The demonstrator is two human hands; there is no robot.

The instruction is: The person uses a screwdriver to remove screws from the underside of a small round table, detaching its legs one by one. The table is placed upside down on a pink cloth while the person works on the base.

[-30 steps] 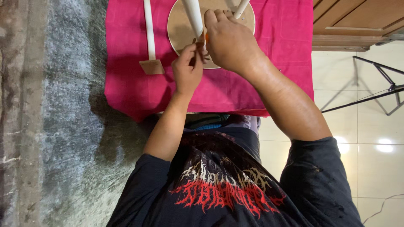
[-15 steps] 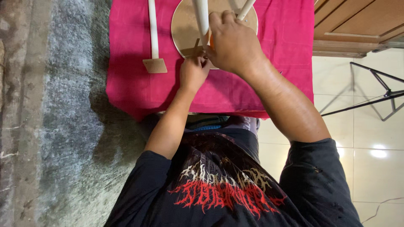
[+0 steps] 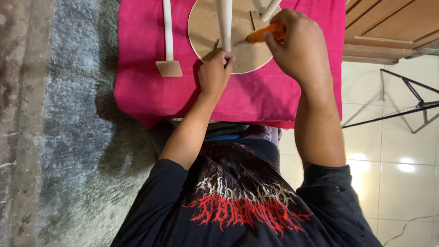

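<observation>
On pink cloth [image 3: 151,91], left hand [image 3: 215,75] grips white leg [image 3: 224,23]; right hand [image 3: 299,48] clasps orange-handled tool [image 3: 265,33], tip perhaps hidden

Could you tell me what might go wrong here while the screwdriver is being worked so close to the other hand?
The screwdriver tip, in the right hand, points toward the left hand gripping the white leg; a slip might jab those fingers. The round wooden board lies on a loose pink cloth, so it could slide under pressure.

Bare pink cloth [image 3: 256,98] lies open near the body; upright white legs [image 3: 224,23] crowd the round board [image 3: 206,32]
</observation>
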